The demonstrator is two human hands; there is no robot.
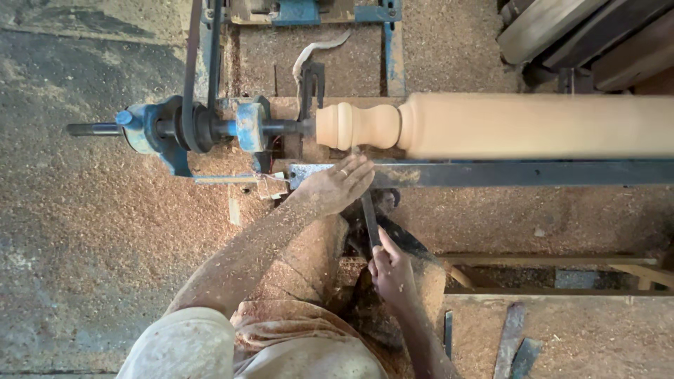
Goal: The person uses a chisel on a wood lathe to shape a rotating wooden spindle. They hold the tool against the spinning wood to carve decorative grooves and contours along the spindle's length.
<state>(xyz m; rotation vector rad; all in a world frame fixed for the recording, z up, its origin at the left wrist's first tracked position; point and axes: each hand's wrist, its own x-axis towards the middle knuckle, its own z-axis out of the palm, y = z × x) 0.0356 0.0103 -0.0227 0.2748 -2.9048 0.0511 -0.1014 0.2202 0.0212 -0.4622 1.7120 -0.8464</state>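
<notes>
The wooden spindle (491,126) sat mounted on the lathe, its outline blurred as though turning, with a rounded bead and a narrow neck already cut at its left end, next to the blue headstock (203,126). A chisel (368,210) ran up from my lap to that neck, crossing the dark steel tool rest (526,173) that lay just below the spindle.

My left hand (337,186) lay flat over the blade where it crossed the rest, fingers (359,172) pressing it down, a ring showing on one of them. My right hand (392,270) was clenched around the chisel's handle, lower and nearer my body. The cutting tip was hidden behind the left hand, so I could not tell for sure whether it touched the wood.

I judged the step in hand to be shaping the profile near the headstock end; most of the spindle to the right was a plain cylinder. The next move would call for steady downward pressure on the rest and a slow, controlled feed.

Sawdust (91,231) covered the floor, my forearms and my clothes. More flat tools (512,340) lay at lower right.
</notes>
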